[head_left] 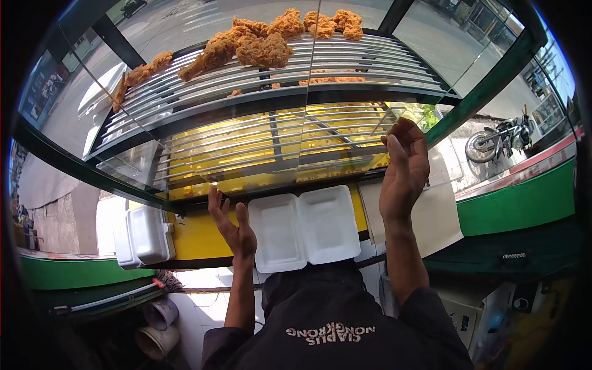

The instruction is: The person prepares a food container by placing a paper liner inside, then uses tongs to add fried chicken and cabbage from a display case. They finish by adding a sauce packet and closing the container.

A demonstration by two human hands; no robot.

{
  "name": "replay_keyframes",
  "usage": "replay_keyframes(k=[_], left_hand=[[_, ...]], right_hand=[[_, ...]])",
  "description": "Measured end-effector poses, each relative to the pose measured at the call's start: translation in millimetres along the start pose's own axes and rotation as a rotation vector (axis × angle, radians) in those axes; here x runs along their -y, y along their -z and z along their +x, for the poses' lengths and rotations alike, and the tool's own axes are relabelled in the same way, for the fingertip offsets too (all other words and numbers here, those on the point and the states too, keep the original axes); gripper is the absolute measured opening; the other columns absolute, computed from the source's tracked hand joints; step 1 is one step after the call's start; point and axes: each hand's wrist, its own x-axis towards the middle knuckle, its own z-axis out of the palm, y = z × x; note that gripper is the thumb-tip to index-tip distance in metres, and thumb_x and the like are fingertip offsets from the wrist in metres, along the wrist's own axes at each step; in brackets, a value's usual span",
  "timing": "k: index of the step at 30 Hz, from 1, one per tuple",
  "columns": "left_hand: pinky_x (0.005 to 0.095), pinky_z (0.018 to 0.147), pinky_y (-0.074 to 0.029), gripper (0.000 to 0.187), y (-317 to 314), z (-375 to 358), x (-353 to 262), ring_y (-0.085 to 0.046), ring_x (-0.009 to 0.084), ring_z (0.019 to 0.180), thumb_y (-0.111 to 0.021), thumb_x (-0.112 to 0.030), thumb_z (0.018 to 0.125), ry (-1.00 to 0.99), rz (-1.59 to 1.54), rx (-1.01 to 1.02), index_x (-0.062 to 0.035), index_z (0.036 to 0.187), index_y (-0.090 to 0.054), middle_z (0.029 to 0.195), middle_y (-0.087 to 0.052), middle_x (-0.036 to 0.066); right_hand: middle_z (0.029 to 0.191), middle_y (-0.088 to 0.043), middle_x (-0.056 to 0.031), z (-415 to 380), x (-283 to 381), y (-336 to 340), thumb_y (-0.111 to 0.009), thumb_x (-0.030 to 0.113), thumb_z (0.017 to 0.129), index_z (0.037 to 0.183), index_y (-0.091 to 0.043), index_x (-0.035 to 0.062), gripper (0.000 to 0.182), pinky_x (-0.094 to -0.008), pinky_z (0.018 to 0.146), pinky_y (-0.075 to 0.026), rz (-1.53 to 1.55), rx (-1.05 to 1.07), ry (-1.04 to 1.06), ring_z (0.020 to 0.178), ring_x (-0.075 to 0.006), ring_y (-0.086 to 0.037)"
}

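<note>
My left hand (231, 227) is raised left of an open white foam box (276, 231), its fingers apart and nothing in it. Higher up on the right, my right hand (405, 166) is at the glass pane (345, 139), fingers curled with the thumb close to the fingertips; what it holds, if anything, is too small to make out. Between my forearms the foam box lies open on the yellow counter (200, 237), both halves bare. Behind the glass, pieces of fried chicken (265, 50) lie on the upper metal rack (185, 92).
Closed foam boxes (154, 237) stand at the counter's left end. Brown paper sheets (431, 216) lie on the right. Buckets (159, 339) are at the lower left, a cardboard box (459, 314) at the lower right. A motorcycle (499, 139) is parked outside.
</note>
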Motion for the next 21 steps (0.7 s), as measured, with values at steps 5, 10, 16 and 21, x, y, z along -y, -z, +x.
replay_keyframes(k=[5,10,16,21], left_hand=[[0.0487,0.116,-0.019,0.071,-6,-1,-4,-0.013,0.0338,0.147,-0.046,-0.041,0.1,-0.023,0.21,-0.145,-0.0024,0.152,-0.016,0.159,-0.013,0.019],[0.0477,0.118,-0.009,0.077,1,1,0,-0.004,0.0344,0.148,-0.04,-0.048,0.1,0.028,0.209,-0.088,-0.0006,0.153,-0.011,0.16,-0.003,0.021],[0.0438,0.119,-0.003,0.08,14,3,7,-0.002,0.0339,0.148,-0.037,-0.052,0.1,0.077,0.196,-0.067,0.0019,0.152,-0.01,0.16,-0.002,0.022],[0.0437,0.119,-0.003,0.081,23,5,15,-0.002,0.0325,0.149,-0.033,-0.056,0.1,0.131,0.259,-0.049,0.001,0.152,-0.01,0.16,-0.004,0.021]], right_hand=[[0.117,-0.054,-0.0105,-24,4,-31,-0.063,0.012,0.089,0.129,-0.048,-0.0033,0.045,-0.0318,0.098,-0.041,0.042,0.099,-0.015,0.115,-0.0173,-0.05],[0.122,-0.054,-0.0137,-36,5,-54,-0.063,0.008,0.087,0.132,-0.05,-0.0008,0.047,-0.0342,0.094,-0.046,-0.077,0.324,0.079,0.115,-0.0218,-0.054],[0.128,-0.052,-0.0125,-44,14,-78,-0.061,0.001,0.087,0.137,-0.048,0.0,0.051,-0.0332,0.097,-0.046,-0.037,0.506,0.029,0.12,-0.0204,-0.052],[0.128,-0.058,-0.013,-42,13,-73,-0.065,0.003,0.086,0.137,-0.05,0.008,0.053,-0.0358,0.093,-0.05,-0.025,0.65,0.071,0.116,-0.0231,-0.059]])
